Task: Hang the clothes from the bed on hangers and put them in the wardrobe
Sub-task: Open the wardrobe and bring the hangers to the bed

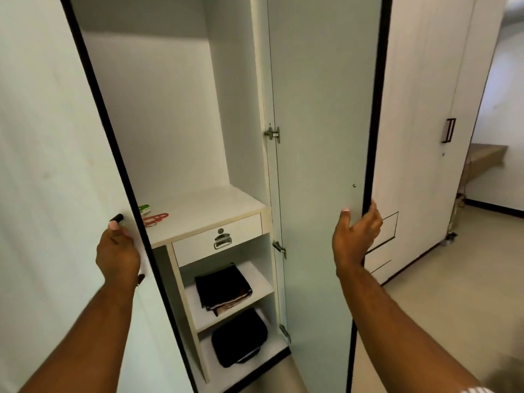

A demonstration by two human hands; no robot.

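Beige floor (425,307); wardrobe (170,109) open, left hand (117,251), right hand (355,236) gripping doors (320,109).

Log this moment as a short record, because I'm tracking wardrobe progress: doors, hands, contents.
left door: open; left hand grips its handle
right door: open; right hand grips its edge
upper bay: no clothes in view
shelf: red and green plastic pieces
lower shelves: folded dark cloth above, black bag below
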